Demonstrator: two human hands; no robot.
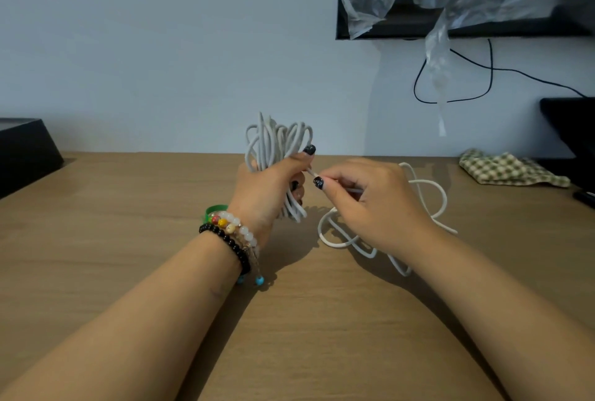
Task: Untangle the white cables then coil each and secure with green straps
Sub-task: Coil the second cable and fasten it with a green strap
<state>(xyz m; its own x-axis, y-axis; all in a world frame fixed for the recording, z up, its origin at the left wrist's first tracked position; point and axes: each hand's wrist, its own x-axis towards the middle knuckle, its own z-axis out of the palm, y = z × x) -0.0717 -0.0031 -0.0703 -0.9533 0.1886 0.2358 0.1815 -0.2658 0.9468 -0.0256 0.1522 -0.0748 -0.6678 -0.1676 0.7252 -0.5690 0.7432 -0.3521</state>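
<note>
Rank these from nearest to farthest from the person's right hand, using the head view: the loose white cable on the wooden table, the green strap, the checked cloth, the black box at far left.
From the right hand:
1. Loose white cable, directly under and around it.
2. Green strap, left, behind the left wrist.
3. Checked cloth, far right. This and the strap are nearly too close to call.
4. Black box, far left edge.

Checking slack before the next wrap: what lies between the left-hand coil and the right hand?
In the head view, a short taut cable strand runs from the coil in the left hand to the right hand.
</note>
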